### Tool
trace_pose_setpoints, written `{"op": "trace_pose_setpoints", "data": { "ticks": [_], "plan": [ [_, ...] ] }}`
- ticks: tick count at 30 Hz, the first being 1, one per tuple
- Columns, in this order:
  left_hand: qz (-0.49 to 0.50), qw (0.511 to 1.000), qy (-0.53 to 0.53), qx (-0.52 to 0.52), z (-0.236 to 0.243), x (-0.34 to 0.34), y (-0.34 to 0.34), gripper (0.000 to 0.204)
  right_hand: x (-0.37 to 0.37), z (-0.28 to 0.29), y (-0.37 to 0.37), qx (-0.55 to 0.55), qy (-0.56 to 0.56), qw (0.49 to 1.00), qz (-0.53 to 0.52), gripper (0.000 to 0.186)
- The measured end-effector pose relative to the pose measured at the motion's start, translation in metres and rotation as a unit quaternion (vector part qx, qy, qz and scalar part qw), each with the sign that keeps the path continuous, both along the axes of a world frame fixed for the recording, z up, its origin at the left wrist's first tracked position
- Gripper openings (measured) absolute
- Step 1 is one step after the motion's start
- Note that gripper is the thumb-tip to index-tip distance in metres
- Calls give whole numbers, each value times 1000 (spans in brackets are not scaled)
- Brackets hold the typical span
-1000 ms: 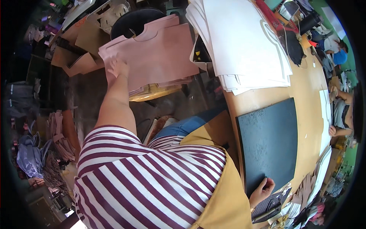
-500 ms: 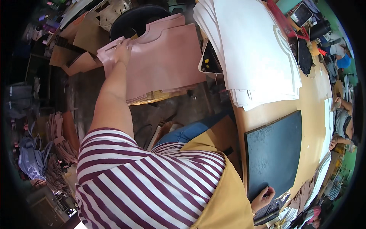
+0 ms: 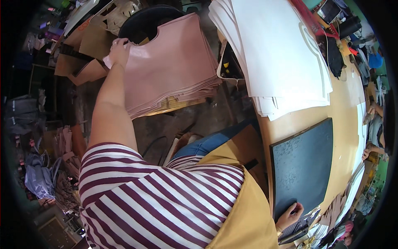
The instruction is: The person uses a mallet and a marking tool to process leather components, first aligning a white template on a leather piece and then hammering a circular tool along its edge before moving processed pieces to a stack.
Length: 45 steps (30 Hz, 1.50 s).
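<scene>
My left hand (image 3: pixel 119 54) is at the far left corner of a stack of pink sheets (image 3: pixel 170 58) that look like leather, cut with a curved notch along the far edge. Its fingers are bent over the corner and gripping the top sheet; the fingertips are partly hidden. Layered edges of several sheets show on the stack's right and near sides, above a yellowish support (image 3: pixel 174 106). My right hand (image 3: pixel 291 215) rests at the near edge of a black board (image 3: pixel 302 166) on the wooden table, fingers loosely curled with nothing visible in them.
Large white sheets (image 3: pixel 282 58) are piled on the wooden table (image 3: pixel 344 99), right of the pink stack. A black round tub (image 3: pixel 141 25) and cardboard boxes (image 3: pixel 97 41) stand behind the stack. At the far right, another person's hands (image 3: pixel 369 118) are at the table's edge.
My left hand has moved left with the top pink sheet, uncovering the layered edges on the stack's right side. My right hand remains at the black board.
</scene>
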State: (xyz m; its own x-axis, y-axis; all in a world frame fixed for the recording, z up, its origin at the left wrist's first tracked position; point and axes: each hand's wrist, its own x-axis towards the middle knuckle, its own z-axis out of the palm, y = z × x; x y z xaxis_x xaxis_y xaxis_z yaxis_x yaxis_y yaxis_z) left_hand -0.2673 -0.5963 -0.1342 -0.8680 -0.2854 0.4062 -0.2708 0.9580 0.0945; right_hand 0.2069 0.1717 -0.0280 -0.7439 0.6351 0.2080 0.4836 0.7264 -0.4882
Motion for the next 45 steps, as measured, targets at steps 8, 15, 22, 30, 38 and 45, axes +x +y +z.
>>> {"op": "trace_pose_setpoints", "data": {
  "ticks": [8,15,22,30,38,45],
  "plan": [
    [-155,984,80,32,8,-36,163,31,4,-5,-2,-13,28,1000,6,7],
    [-498,831,180,169,111,-45,374,34,-13,4,-8,-26,21,999,-8,5],
    [-513,844,93,124,114,-1,461,39,4,-4,-8,-11,38,999,-19,11],
    [-71,991,-72,84,24,-75,207,68,5,-5,1,-52,44,998,8,11],
    [-14,938,-347,10,-48,-93,94,91,-3,-1,-8,-54,53,997,-6,6],
    [-227,954,41,192,103,-81,346,62,-14,9,-14,-17,52,998,-13,6]
  ]
}}
